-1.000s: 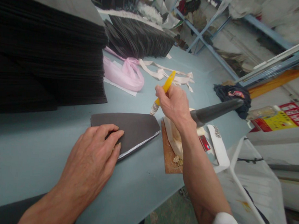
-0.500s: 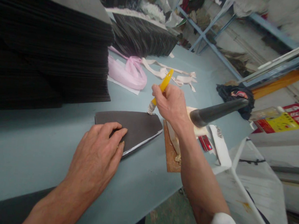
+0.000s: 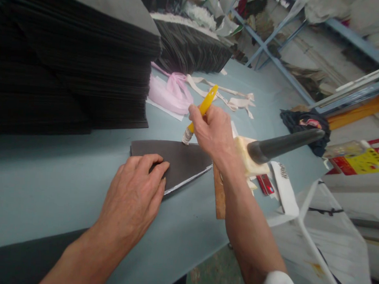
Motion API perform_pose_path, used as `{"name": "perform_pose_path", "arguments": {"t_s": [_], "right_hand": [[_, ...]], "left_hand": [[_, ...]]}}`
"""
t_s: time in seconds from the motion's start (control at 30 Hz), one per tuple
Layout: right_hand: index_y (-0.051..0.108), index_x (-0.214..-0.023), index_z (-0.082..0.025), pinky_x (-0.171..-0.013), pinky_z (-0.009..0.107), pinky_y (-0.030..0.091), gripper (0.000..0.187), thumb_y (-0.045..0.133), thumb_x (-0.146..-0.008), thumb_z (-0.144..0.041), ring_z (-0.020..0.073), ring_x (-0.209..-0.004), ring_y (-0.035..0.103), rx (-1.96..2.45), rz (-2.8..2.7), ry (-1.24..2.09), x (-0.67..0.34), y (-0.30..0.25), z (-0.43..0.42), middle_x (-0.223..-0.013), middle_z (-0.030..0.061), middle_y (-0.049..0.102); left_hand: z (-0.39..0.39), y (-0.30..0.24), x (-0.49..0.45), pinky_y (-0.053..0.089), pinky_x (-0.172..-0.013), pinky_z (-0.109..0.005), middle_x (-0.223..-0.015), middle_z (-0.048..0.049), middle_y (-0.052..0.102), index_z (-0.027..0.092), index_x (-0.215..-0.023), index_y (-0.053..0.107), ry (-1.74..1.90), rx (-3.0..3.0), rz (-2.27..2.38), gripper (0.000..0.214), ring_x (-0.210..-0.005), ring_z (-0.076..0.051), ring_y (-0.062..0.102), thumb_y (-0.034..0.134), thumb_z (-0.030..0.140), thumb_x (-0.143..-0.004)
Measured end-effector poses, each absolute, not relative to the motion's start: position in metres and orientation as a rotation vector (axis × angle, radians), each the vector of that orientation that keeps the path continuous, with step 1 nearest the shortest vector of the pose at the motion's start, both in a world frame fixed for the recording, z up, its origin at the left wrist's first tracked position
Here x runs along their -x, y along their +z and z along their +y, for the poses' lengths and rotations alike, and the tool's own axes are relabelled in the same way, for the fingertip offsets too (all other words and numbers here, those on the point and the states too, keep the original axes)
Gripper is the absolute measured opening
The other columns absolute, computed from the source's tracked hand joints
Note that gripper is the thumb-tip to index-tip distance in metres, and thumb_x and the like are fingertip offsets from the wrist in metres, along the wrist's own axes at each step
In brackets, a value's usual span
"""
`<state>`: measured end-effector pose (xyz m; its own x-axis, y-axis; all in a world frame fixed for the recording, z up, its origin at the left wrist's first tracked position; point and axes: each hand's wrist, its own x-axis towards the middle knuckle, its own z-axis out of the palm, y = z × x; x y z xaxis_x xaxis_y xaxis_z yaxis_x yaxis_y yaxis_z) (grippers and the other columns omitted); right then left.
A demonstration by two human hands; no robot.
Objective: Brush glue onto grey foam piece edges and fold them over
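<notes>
A dark grey tapered panel [image 3: 182, 163] lies on the table, with a white, wet-looking strip along its near right edge. My left hand [image 3: 139, 186] presses on its left part, fingers bent and bunched together, the thumb by the near edge. In my right hand [image 3: 214, 128] is a yellow-handled paintbrush [image 3: 207, 101], gripped between thumb and fingers. The brush's whitish head touches or hovers just at the panel's far edge. Part of the panel's right tip is hidden behind my right hand.
Tall stacks of black sheets [image 3: 122, 83] stand at the left and back. Pink cloth [image 3: 169, 94] and white strips [image 3: 239, 103] lie beyond the panel. To the right are a dark tube-like handle [image 3: 284, 146] on a cream block, a brown board [image 3: 219, 196] and a red packet [image 3: 265, 185].
The brush head has moved left along the panel's far edge, away from its right corner. My left hand stays on the panel; the whole view has shifted slightly.
</notes>
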<state>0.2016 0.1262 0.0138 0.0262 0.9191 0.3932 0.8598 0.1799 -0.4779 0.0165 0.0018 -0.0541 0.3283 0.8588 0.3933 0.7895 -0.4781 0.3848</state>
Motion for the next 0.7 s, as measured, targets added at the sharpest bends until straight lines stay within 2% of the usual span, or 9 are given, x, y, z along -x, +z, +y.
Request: {"name": "perform_pose_path", "arguments": {"t_s": [0.3, 0.47, 0.7], "right_hand": [[0.065, -0.073, -0.024, -0.074, 0.034, 0.044, 0.046, 0.058, -0.110, -0.049, 0.0196, -0.071, 0.062, 1.701, -1.868, 0.206, -0.175, 0.020, 0.120, -0.065, 0.0004, 0.058], [0.066, -0.076, -0.024, -0.070, 0.031, 0.040, 0.043, 0.059, -0.110, -0.049, 0.0174, -0.071, 0.061, 1.624, -1.864, 0.257, -0.159, 0.020, 0.117, -0.065, -0.0014, 0.057], [0.063, -0.073, -0.025, -0.070, 0.032, 0.041, 0.044, 0.057, -0.112, -0.045, 0.0157, -0.068, 0.059, 1.581, -1.892, 0.285, -0.134, 0.019, 0.114, -0.066, -0.0019, 0.057]], "left_hand": [[0.000, -0.049, -0.021, 0.064, -0.090, -0.054, -0.130, -0.0167, 0.075, 0.016, -0.129, 0.077, 0.812, -2.426, 1.560, 0.038, -0.110, -0.036, 0.068, 0.047, 0.019, -0.106], [0.000, -0.047, -0.022, 0.066, -0.089, -0.054, -0.128, -0.0161, 0.077, 0.014, -0.128, 0.077, 0.799, -2.434, 1.565, 0.034, -0.109, -0.035, 0.069, 0.054, 0.016, -0.103], [0.000, -0.044, -0.023, 0.066, -0.091, -0.054, -0.127, -0.0151, 0.077, 0.015, -0.127, 0.077, 0.741, -2.381, 1.588, 0.031, -0.108, -0.034, 0.071, 0.059, 0.016, -0.103]]}}
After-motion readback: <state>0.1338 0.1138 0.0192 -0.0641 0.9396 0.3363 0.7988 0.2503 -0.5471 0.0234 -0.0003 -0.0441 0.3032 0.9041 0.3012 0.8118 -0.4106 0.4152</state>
